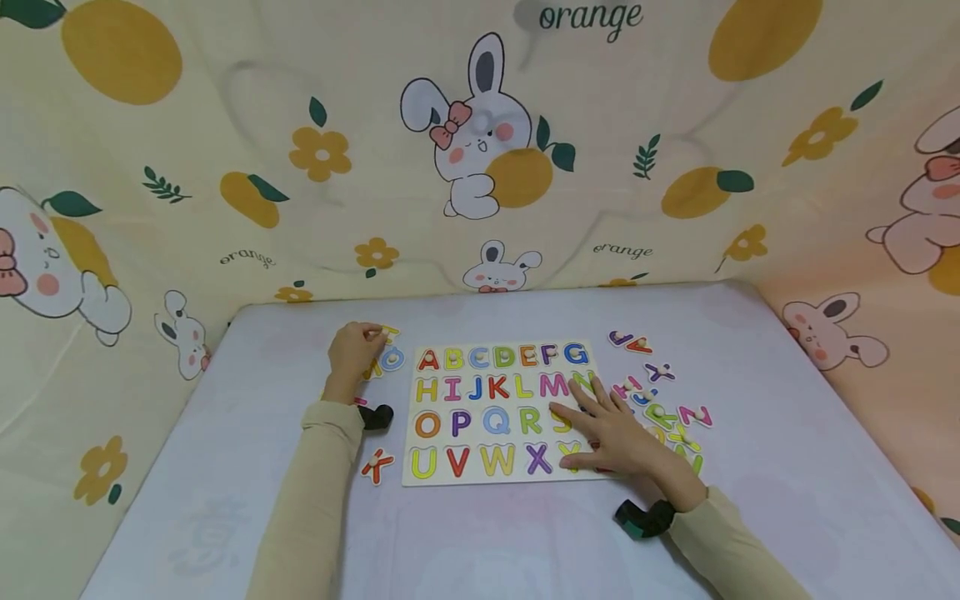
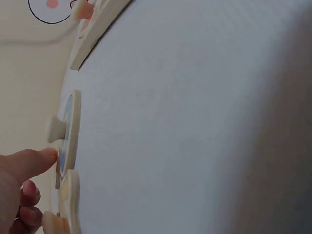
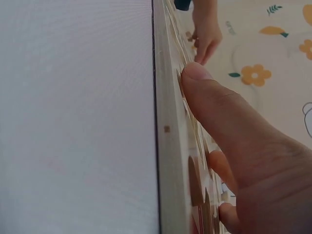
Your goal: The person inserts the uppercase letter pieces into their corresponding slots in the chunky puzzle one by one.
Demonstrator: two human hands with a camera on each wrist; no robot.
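My left hand (image 1: 354, 350) pinches a yellow letter piece (image 1: 390, 333) beyond the board's upper left corner. Just below that piece lies a round blue letter piece (image 1: 392, 358), whose pale knob (image 2: 56, 129) sticks out near my thumb (image 2: 34, 161) in the left wrist view. A second yellow piece (image 1: 372, 369) is partly covered by the hand. My right hand (image 1: 611, 429) rests with fingers spread on the right side of the alphabet board (image 1: 442, 483), hiding some of its letters. Knobs show on the board's top row, A to G.
An orange-red K piece (image 1: 377, 467) lies left of the board. Several loose letters, among them a purple X (image 1: 660, 372) and a pink Z (image 1: 694, 416), are scattered to the right. A printed cloth (image 1: 337, 225) hangs behind the white table (image 1: 465, 542).
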